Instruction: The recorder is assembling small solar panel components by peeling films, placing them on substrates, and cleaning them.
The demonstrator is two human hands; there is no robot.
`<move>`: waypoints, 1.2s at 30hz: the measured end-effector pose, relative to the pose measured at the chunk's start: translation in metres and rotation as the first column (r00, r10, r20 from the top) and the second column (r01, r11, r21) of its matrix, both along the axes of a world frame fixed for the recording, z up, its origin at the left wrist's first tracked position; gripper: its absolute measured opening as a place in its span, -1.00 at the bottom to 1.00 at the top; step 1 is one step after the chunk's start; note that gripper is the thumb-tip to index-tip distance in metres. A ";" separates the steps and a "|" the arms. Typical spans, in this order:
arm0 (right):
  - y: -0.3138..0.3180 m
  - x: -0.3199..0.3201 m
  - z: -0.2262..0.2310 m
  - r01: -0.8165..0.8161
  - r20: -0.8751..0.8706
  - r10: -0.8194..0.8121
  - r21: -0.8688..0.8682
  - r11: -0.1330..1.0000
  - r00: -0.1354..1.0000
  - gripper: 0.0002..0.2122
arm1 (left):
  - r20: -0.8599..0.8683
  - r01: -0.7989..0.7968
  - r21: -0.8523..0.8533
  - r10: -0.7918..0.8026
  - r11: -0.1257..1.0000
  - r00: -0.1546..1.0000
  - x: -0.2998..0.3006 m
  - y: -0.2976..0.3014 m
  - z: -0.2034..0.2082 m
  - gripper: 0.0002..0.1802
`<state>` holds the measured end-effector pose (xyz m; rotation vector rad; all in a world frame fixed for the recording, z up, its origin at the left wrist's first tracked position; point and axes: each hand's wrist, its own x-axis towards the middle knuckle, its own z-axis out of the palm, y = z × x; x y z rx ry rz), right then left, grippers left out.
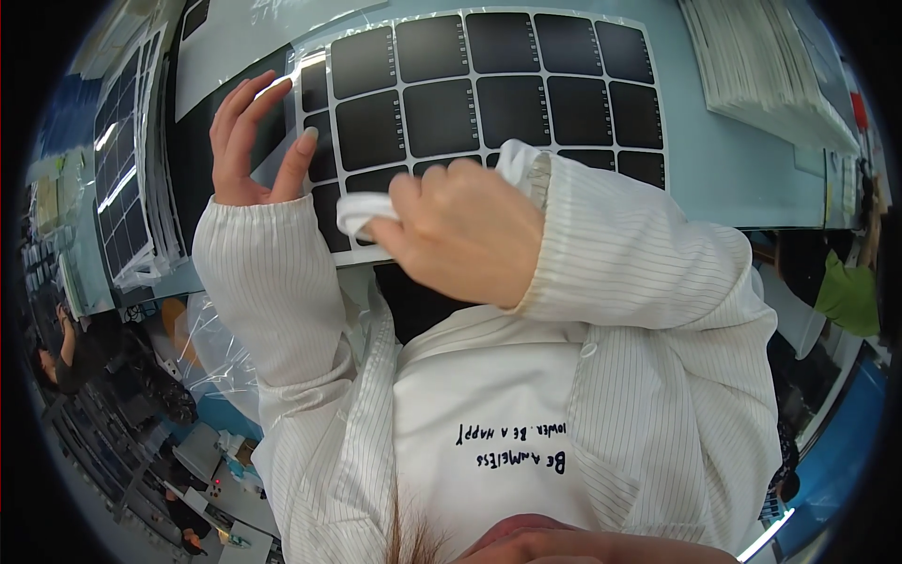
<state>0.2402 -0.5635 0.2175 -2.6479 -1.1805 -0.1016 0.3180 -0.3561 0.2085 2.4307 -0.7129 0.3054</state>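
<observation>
On the pale table, head view, lies a sheet of dark squares. R hand, blurred, is closed on a bunched white cloth over the near side; L hand is half open by the left edge, nothing visibly held, contact unclear. Cloth's prob. soft, light, easy to bunch; sheet prob. thin, bendy, slick, may crease/scratch, so best held at its edges w/ flat fingertips.

A gap over the table runs between the black-panelled sheet and the paper stack; the right sleeve crowds its near end.
</observation>
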 end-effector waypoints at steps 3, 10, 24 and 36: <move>-0.011 0.011 0.002 0.133 0.112 -0.115 -0.172 0.976 0.987 -0.88 | -0.024 -0.027 -0.008 0.027 1.000 0.999 -0.001 0.001 -0.002 -0.51; -0.021 -0.020 0.013 -0.066 -0.119 0.068 0.020 0.998 0.991 -0.91 | -0.055 -0.046 0.003 0.046 0.999 0.997 0.001 -0.004 0.001 -0.55; -0.201 0.041 0.030 0.631 0.408 -0.638 0.173 0.756 0.653 -0.71 | -0.139 -0.066 -0.136 0.047 0.988 0.989 -0.006 -0.012 0.015 -0.86; -0.180 -0.013 0.023 0.793 -0.449 -0.663 0.217 0.569 0.599 -0.84 | -0.268 -0.102 -0.147 0.060 0.984 0.962 0.000 -0.009 0.011 -0.89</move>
